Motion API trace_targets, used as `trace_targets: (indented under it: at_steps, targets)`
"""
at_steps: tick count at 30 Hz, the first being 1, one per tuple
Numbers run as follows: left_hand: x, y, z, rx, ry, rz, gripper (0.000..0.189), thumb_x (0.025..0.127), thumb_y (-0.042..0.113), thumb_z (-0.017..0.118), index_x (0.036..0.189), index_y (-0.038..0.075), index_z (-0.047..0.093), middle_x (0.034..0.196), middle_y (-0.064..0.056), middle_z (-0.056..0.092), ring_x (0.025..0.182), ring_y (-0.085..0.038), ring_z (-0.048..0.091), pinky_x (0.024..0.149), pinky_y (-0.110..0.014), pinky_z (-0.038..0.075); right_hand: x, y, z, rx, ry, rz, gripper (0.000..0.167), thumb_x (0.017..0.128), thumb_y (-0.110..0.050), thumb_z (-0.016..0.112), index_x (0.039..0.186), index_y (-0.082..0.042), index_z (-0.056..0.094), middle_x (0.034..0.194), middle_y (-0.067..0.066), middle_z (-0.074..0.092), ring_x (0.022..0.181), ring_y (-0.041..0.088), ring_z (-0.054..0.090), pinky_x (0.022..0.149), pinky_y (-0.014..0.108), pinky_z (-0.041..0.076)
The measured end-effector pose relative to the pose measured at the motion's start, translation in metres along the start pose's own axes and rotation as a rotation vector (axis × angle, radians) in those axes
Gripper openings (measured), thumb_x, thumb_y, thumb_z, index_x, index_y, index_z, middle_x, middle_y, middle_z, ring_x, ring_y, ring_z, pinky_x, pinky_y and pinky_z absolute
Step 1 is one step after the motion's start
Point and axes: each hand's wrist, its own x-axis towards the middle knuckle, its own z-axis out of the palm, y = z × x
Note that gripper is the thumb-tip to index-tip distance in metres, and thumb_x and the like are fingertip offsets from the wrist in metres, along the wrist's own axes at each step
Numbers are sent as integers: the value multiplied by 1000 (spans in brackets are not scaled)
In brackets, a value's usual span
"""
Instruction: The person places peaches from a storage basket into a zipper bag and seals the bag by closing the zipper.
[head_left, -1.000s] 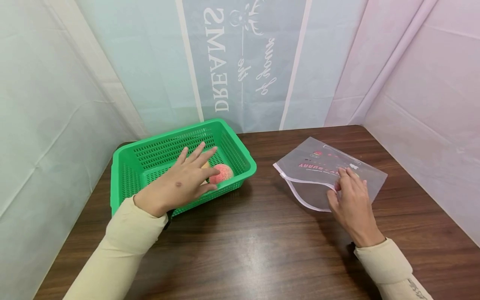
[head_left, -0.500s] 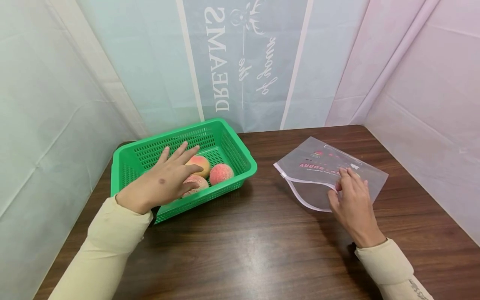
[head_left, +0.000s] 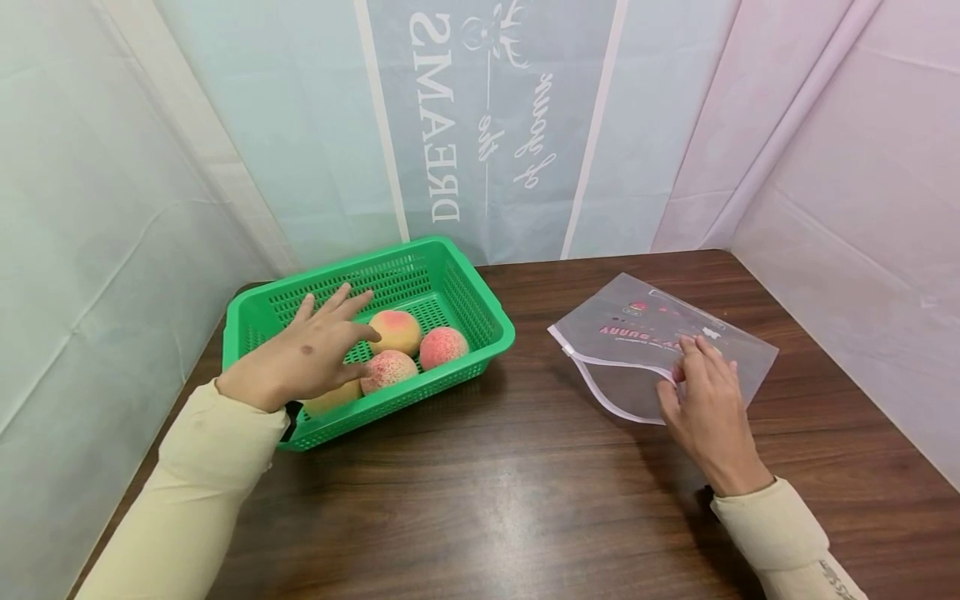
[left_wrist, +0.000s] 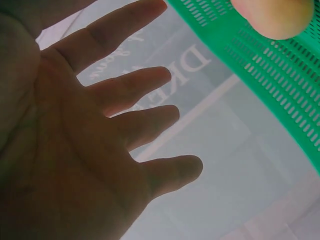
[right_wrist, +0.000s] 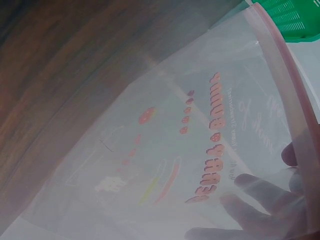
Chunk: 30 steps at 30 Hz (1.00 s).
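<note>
My left hand (head_left: pixel 300 354) hovers over a green plastic basket (head_left: pixel 491 321), fingers spread and holding nothing; the left wrist view shows the bare palm. Inside the basket lie a yellow-orange peach (head_left: pixel 396 332), a pink peach (head_left: pixel 444 348) and a speckled peach (head_left: pixel 389 372). Another yellowish peach (head_left: pixel 333 398) is partly hidden under the hand. To the right, my right hand (head_left: pixel 708 408) holds a clear zip bag (head_left: pixel 622 325) with pink printing by its edge, thumb and fingers on either side. The bag's mouth gapes toward the near left. In the right wrist view, fingers (right_wrist: pixel 265 192) show through the film.
A dark wooden table (head_left: pixel 480 500) bears the basket at the back left and the bag at the right. Pale cloth hangs at the back (head_left: pixel 315 125) and along both sides.
My left hand has moved left across the basket, its fingers still spread, uncovering more of the peaches. My right hand and the bag stay almost where they were.
</note>
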Motion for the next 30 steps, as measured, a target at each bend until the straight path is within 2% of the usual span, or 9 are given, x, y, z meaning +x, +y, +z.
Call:
trace_targets:
  at_steps: [9, 24, 30]
  targets:
    - [2, -10, 3, 8, -64, -64, 47, 81, 13, 84, 125, 6, 69, 159, -28, 22, 147, -51, 5, 107, -76, 4, 1, 0, 0, 0, -2, -3, 15, 75, 4, 62, 81, 2, 48, 121, 35, 61, 119, 51, 54, 90, 79, 34]
    - [10, -21, 8, 75, -129, -117, 56, 76, 28, 88, 123, 3, 70, 157, -33, 22, 145, -54, 6, 104, -79, 2, 0, 1, -1, -5, -2, 3, 14, 76, 4, 61, 81, 2, 48, 123, 35, 61, 120, 51, 54, 91, 79, 34]
    - [11, -23, 9, 95, -159, -140, 51, 76, 28, 88, 119, 5, 71, 156, -35, 22, 144, -56, 7, 103, -80, 3, 0, 1, -1, -3, -3, 7, 13, 76, 3, 60, 81, 2, 48, 123, 35, 60, 120, 50, 54, 92, 79, 34]
